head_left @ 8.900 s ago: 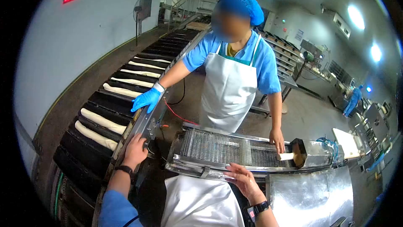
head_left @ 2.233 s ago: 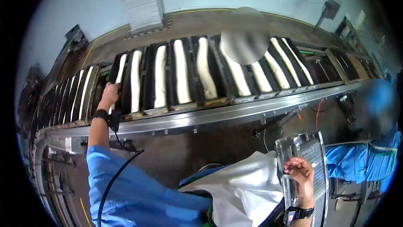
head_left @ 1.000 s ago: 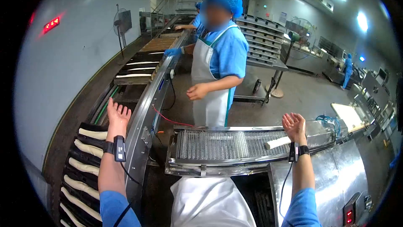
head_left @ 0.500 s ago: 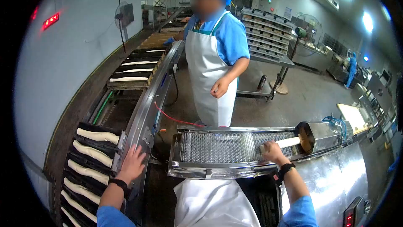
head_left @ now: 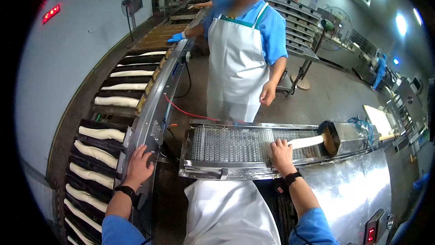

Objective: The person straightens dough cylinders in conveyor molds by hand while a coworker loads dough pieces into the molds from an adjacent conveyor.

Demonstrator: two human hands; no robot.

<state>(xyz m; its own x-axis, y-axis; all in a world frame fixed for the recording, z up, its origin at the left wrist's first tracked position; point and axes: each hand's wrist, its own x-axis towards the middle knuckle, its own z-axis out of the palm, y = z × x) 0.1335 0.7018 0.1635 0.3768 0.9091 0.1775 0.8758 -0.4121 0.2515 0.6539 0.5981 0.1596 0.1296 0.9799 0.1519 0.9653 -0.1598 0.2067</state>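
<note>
One long conveyor line (head_left: 152,102) runs from the lower left of the frame to the top centre, carrying dark trays (head_left: 99,124) with pale dough strips (head_left: 96,153) in them. Beyond the desk-high mesh conveyor (head_left: 229,143), at the top centre, stands a co-worker (head_left: 238,50) in a white apron, one blue-gloved hand (head_left: 176,37) at the line's rail. The mesh conveyor crosses right of centre, ending in a steel housing (head_left: 351,138). On it, a single dough roll (head_left: 308,142) spans from the housing's mouth to the person's right hand (head_left: 282,156), whose fingers bend at its left end; whether they grip cannot be told. The left hand (head_left: 139,165), left of centre, rests on the rail, fingers loosely spread, holding nothing. Both wrists wear black bands (head_left: 128,192).
</note>
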